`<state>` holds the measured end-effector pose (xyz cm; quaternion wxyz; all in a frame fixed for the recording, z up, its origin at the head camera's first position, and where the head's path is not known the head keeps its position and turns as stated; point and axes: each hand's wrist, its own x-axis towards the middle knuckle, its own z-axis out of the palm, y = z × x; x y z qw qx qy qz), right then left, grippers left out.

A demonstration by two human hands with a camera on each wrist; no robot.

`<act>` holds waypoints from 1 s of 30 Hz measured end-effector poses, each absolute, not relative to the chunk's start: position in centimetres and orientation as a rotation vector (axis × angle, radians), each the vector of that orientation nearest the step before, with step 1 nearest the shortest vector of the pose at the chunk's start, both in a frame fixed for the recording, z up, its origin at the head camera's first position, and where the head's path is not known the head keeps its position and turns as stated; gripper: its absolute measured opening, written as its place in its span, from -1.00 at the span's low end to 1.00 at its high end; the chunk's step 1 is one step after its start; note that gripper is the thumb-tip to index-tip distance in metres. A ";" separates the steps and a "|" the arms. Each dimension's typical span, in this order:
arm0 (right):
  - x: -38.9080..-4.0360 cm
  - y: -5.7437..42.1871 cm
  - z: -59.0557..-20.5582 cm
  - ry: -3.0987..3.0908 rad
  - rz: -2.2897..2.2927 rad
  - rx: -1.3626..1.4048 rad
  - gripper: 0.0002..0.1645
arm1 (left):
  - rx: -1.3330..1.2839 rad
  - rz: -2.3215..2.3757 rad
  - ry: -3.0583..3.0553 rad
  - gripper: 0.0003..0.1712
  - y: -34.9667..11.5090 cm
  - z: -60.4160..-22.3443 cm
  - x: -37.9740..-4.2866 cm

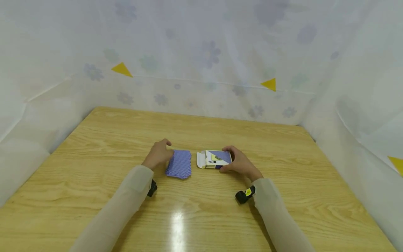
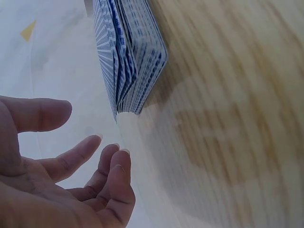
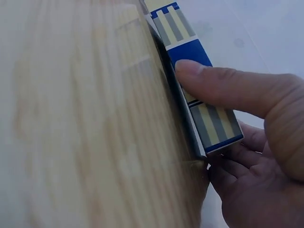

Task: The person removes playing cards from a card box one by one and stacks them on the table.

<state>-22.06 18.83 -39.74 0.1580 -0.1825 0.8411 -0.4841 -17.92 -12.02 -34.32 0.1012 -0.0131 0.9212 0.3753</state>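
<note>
A stack of playing cards [image 1: 179, 163] with blue patterned backs lies on the table, its edges slightly uneven. My left hand [image 1: 159, 154] is at the stack's left side, fingers loosely bent and holding nothing; in the left wrist view a gap shows between the fingertips [image 2: 124, 152] and the cards [image 2: 135, 57]. To the right of the stack lies a card box [image 1: 217, 158] with an ace printed on it, its white flap open toward the stack. My right hand [image 1: 237, 162] grips the box's right end, thumb [image 3: 194, 76] on the striped near side, fingers on the far side.
The wooden table [image 1: 201, 210] carries the cards and box near its middle. White floral curtains [image 1: 195, 52] hang behind it and at both sides, with yellow triangles [image 1: 269, 84] on them. A black wrist camera [image 1: 245, 194] sits under the right wrist.
</note>
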 end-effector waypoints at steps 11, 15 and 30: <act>-21.4 18.3 -39.5 2.477 -1.356 -0.491 -0.04 | -0.042 1.141 2.701 -0.48 -11.7 -34.2 -17.9; -21.2 18.0 -39.3 2.501 -1.329 -0.519 -0.03 | -0.049 1.143 2.690 -0.48 -11.5 -34.0 -17.9; -20.8 17.8 -39.0 2.584 -1.201 -0.491 -0.03 | -0.038 1.184 2.701 -0.47 -11.6 -34.1 -17.8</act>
